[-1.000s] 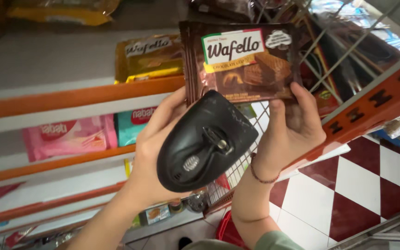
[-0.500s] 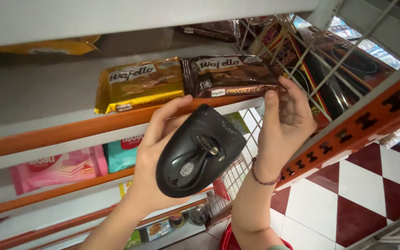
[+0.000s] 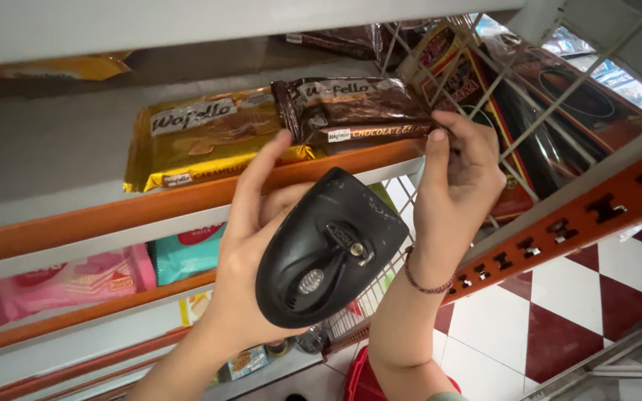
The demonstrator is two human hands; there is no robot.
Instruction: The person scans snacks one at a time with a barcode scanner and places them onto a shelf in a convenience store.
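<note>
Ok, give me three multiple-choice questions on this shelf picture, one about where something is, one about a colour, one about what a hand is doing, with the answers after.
1. Where does the brown wafer packet lie?
A. on the floor tiles
B. on the upper shelf, right of the gold wafer packet
C. on the lower shelf beside the pink packet

2. What colour is the front edge of the upper shelf?
A. orange
B. blue
C. green

3. What is the left hand doing?
A. hanging empty
B. pressing flat on the shelf
C. holding a black handheld scanner

Answers: 1 B, the brown packet rests on the upper shelf next to the gold one, with the right hand pinching its near end. 2 A, the strip along the shelf front is orange. 3 C, the fingers wrap around the scanner's body.
</note>
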